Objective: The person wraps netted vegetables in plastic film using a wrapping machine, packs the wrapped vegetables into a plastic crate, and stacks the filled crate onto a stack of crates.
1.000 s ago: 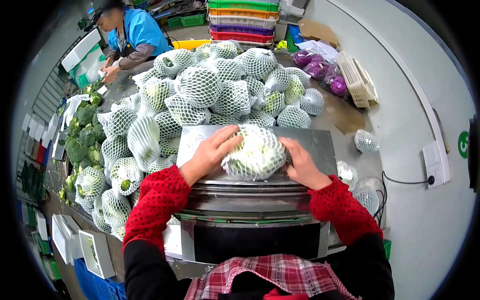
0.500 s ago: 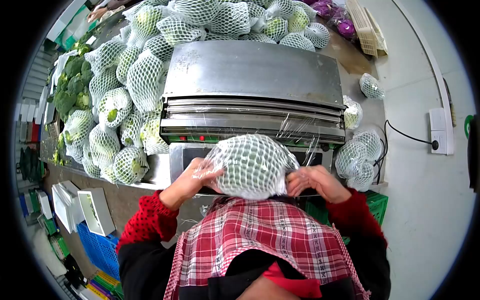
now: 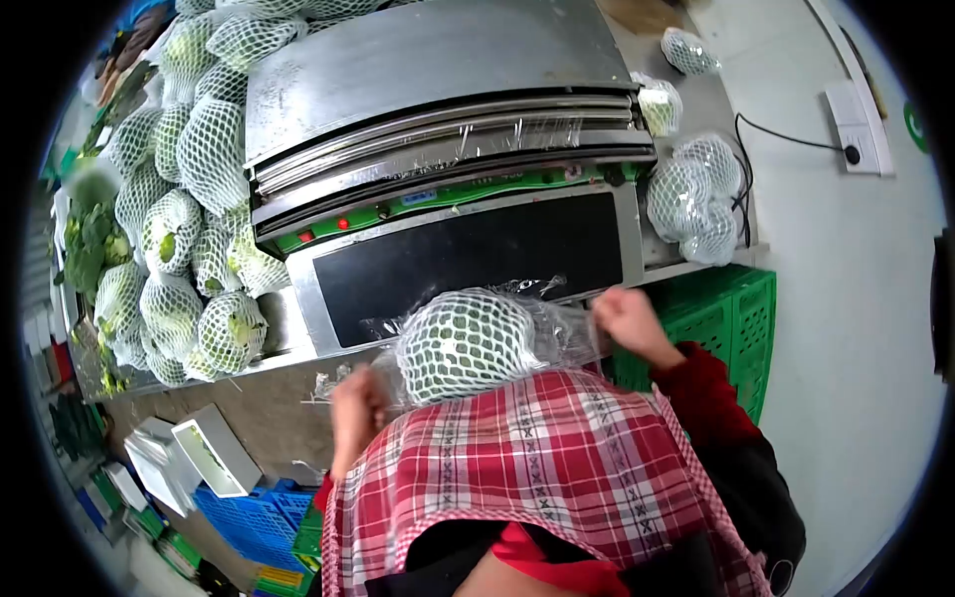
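A vegetable in white foam netting (image 3: 466, 343) lies against the front of the checked apron, with clear plastic film around it stretched out to both sides. On its left, my left hand (image 3: 356, 410) is closed on the film's left end. My right hand (image 3: 629, 320) pinches the right end of the film. Just beyond stands a metal wrapping machine (image 3: 438, 60) with a green control strip, red buttons and a black plate (image 3: 468, 259) at its front. Shreds of film hang from its rollers.
Several netted vegetables (image 3: 171, 234) are piled left of the machine, with broccoli (image 3: 88, 239) beyond. Film-wrapped ones (image 3: 681, 194) lie at its right. Green crates (image 3: 736, 318) stand below right, a blue crate (image 3: 254, 522) and white foam box (image 3: 216, 453) lower left. A cable runs to a wall socket.
The netted vegetable has come from the machine top to the apron. The film, gathered close around it half a second ago, is now spread sideways, with both hands farther apart. The view has tilted down.
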A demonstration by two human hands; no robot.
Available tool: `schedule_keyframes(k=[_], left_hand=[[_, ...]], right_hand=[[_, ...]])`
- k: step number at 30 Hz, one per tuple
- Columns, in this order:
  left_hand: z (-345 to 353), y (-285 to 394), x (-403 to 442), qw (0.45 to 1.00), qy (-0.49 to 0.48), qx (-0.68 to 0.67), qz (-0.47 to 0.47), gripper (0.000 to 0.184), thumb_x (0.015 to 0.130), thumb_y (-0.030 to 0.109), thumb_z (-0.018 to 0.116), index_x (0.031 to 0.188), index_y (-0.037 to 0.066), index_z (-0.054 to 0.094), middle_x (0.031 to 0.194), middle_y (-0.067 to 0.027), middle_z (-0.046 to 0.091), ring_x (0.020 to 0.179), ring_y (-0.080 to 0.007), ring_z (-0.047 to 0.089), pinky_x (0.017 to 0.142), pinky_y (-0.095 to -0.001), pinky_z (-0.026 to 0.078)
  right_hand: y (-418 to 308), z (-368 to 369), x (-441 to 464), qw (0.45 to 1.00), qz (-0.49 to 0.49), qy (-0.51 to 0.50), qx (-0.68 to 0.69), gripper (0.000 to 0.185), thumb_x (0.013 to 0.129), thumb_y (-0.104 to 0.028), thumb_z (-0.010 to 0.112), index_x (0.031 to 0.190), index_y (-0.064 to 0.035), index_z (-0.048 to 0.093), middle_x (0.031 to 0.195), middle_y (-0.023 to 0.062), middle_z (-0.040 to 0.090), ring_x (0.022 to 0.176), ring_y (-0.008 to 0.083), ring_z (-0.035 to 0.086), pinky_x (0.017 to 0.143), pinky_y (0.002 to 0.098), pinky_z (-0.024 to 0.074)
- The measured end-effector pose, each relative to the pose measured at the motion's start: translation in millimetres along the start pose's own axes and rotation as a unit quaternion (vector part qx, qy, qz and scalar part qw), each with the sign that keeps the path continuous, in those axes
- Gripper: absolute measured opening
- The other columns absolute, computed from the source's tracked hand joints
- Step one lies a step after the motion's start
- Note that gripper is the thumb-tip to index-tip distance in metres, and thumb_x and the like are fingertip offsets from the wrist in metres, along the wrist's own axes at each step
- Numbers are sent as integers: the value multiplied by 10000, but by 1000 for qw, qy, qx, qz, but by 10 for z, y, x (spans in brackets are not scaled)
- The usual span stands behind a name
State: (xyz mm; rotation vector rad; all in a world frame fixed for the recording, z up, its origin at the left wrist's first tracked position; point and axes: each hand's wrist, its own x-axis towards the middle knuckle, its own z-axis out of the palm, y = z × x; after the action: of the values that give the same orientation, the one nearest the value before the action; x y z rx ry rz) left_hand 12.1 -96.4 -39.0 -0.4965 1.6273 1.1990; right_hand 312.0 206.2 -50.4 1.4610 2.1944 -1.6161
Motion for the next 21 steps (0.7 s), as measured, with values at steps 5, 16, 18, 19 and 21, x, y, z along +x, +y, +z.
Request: schedule_keyframes(k=[5,16,18,19,21], left_hand=[[689,-493,533,899,-189,249,307,197,839,118,628,973,-26,630,823,-95,635,733,-204,595,651,-335,475],[1342,1283,-763,634,-513,215,537,726,732,313,783,1294,-25,472,1313,-224,501,1185,-339,508,1000,-373,395],[1221,1387,-902,652,-711,181,191,1019,719,326,815,1465,-58,239,1451,-196,384,1345,-271,375,1101,-362,291],[1137,1392,-805,638,-691,238,243,1034,740,249,792,1491,-40,142,1489,-167,330,1368,-238,334,1126,-337,232],[1116,1258,-672,762,-555,204,265,832,761,192,771,1424,-48,330,1398,-158,455,1287,-226,443,1081,-323,313]], right_hand=[[387,1293,483,952,-57,-113,-280,181,870,-107,540,1032,-32,567,837,56,603,758,210,560,713,364,473],[-720,909,279,875,49,-255,410,473,895,-296,591,1271,-39,463,1167,114,551,1086,228,515,931,360,424],[-963,683,33,766,65,-299,565,530,899,-330,600,1314,-40,444,1227,125,541,1145,231,507,970,359,415],[-1052,587,-78,715,63,-307,625,559,901,-347,604,1336,-40,435,1257,130,537,1175,233,503,990,359,410],[-1202,427,-268,666,4,-258,700,616,906,-382,614,1380,-41,416,1317,141,527,1235,236,495,1030,358,401]])
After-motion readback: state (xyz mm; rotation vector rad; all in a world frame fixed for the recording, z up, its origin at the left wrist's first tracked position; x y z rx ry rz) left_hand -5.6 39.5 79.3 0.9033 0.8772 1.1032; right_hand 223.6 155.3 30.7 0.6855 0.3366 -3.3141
